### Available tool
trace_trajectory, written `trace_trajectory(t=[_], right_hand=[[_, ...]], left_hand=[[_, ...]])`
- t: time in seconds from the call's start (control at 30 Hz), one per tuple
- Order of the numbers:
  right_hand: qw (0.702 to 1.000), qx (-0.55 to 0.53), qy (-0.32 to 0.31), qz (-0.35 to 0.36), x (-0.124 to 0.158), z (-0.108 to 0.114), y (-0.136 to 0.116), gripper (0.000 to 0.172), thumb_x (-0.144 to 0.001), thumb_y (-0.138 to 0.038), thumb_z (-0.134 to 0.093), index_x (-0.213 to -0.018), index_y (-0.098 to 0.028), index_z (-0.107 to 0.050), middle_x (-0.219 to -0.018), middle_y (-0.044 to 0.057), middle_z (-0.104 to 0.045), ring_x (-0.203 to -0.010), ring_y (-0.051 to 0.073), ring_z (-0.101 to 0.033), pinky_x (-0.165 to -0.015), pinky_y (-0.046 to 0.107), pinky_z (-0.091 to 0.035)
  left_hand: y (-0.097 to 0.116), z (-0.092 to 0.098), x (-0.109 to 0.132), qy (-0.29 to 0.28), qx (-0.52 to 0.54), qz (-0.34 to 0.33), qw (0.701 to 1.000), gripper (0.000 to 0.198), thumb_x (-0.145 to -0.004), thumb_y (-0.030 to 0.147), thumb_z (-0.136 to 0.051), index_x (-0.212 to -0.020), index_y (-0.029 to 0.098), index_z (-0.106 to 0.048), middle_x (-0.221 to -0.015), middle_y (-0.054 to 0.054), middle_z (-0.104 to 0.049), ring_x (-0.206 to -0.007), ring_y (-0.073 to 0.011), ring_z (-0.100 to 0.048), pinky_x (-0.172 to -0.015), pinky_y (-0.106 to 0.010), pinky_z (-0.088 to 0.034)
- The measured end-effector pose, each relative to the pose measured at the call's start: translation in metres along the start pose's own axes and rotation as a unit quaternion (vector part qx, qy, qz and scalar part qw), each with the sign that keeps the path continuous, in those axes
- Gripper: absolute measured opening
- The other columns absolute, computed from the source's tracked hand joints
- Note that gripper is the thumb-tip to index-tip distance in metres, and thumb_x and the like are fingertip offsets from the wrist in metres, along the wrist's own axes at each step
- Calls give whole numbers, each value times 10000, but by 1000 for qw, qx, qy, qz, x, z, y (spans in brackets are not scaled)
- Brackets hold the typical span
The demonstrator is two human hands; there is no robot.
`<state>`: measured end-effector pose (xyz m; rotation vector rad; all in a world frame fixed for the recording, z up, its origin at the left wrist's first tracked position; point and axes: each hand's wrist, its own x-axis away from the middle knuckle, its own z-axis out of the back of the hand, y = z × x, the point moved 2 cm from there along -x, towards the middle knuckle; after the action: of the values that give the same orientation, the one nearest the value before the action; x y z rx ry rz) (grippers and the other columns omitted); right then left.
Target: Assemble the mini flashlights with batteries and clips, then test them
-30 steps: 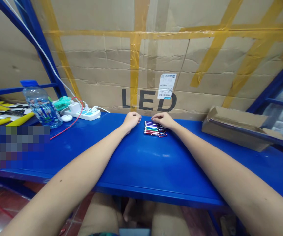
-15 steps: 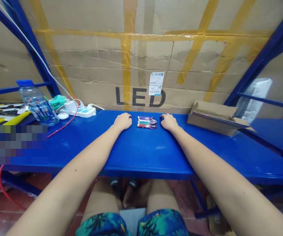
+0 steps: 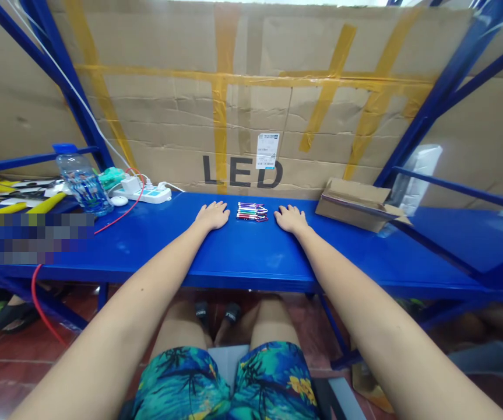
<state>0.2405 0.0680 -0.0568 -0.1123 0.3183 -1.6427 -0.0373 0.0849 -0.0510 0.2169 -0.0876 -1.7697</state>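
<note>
Several slim metal tubes with carabiner clips (image 3: 252,212), like small keychain flashlights, lie side by side in a row of purple, blue, green and red on the blue table (image 3: 251,251). To the left of the row, my left hand (image 3: 213,216) rests palm down on the tabletop with its fingers spread. My right hand (image 3: 291,219) lies flat on the other side, fingers apart, close to the clip ends. Neither hand touches the tubes or holds anything.
An open cardboard box (image 3: 351,204) sits at the right. On the left stand a water bottle (image 3: 84,184) and a white power strip (image 3: 152,194) with a red cable (image 3: 124,216). A large carton marked LED (image 3: 168,128) walls off the back, between blue frame posts (image 3: 426,116).
The fingers of both hands have stretched out and spread from a more curled pose. My view has shifted, so more of the lap shows. The tubes keep their place between the hands.
</note>
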Motion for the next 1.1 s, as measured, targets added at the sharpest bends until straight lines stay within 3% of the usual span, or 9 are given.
trace_trajectory(t=[0.17, 0.3, 0.47, 0.67, 0.83, 1.1], right_hand=[[998, -36, 55, -2, 5, 6, 3, 482, -914, -395, -450, -1309, -185, -630, -1393, 179, -548, -1305, 339, -465, -1091, 493, -320], [991, -95, 90, -16, 3, 9, 7, 343, -845, -282, -524, -1113, -193, -720, -1277, 152, -625, -1209, 312, -536, -1026, 436, -386], [970, -201, 128, -47, 2, 10, 13, 178, -810, -218, -516, -779, -202, -690, -891, 90, -714, -867, 222, -632, -778, 289, -456], [919, -298, 231, -112, 8, 15, 21, 267, -851, -333, -467, -606, -232, -440, -589, 4, -504, -561, 156, -427, -541, 271, -332], [885, -364, 270, -103, 7, 13, 24, 328, -803, -264, -503, -550, -239, -295, -522, -56, -231, -514, 113, -232, -474, 273, -211], [856, -445, 252, -78, -1, 6, 20, 313, -783, -220, -492, -579, -246, -255, -511, -71, -212, -475, 88, -236, -415, 239, -224]], left_hand=[[3, 4, 6, 33, -1, -5, 999, 577, -977, 452, -264, -1467, 216, -457, -1585, -70, -365, -1470, -276, -314, -1191, -503, -228], [5, 10, 14, 82, -2, 2, 997, 463, -965, 369, -352, -1293, 163, -606, -1389, -154, -586, -1297, -316, -516, -1080, -477, -379], [6, 15, 23, 135, 6, 1, 991, 367, -993, 264, -334, -1199, 146, -613, -1169, -183, -676, -1135, -293, -600, -984, -422, -435], [8, 15, 27, 171, 30, -16, 985, 343, -995, 189, -314, -1224, 119, -560, -1095, -186, -682, -1088, -283, -600, -972, -408, -435], [8, 16, 30, 189, 49, -30, 980, 347, -960, 120, -336, -1230, 128, -555, -1183, -172, -671, -1114, -282, -601, -970, -391, -442], [9, 15, 33, 186, 66, -62, 978, 423, -990, 175, -309, -1369, 170, -495, -1252, -142, -665, -1155, -275, -610, -965, -379, -450]])
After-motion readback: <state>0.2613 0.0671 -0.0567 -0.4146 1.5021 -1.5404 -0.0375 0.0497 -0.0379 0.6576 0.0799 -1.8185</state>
